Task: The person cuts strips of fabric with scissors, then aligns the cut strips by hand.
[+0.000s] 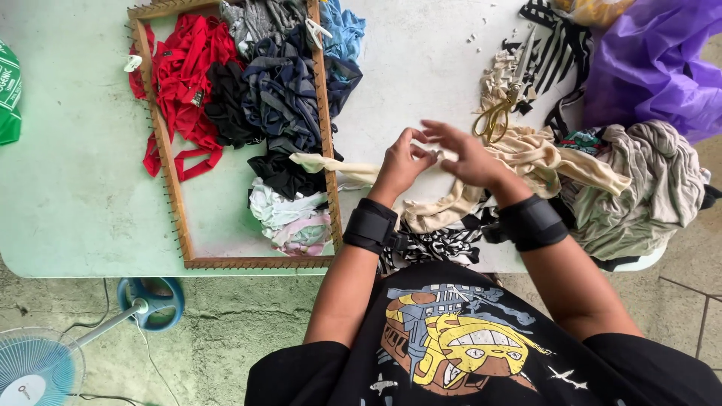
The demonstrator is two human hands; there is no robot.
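Two hands meet over the table (90, 150) in the head view, both working one cream strip (353, 171). The left hand (402, 162) has its fingers curled together, pinching the strip where it passes between the hands. The right hand (466, 154) touches the same spot, thumb and forefinger closed on the cloth while the other fingers spread above it. Each wrist wears a black band (372, 224).

The strip runs left from the hands across the table, its end lying over the edge of a wooden frame (169, 162) studded with pegs. To the right it joins a cream heap (541, 162) just beside the right hand.

Inside the frame lie red strips (184, 75), dark blue strips (289, 86), black pieces and a pale bundle (289, 218) near the lower corner. Gold scissors (500, 105) rest beyond the hands, on cream scraps and close to striped cloth (553, 45). A purple bag (654, 60) sits at the far right, with grey cloth (647, 188) below it. More striped strips (436, 244) hang off the near edge between the forearms.

On the floor at lower left stands a blue fan (37, 368).
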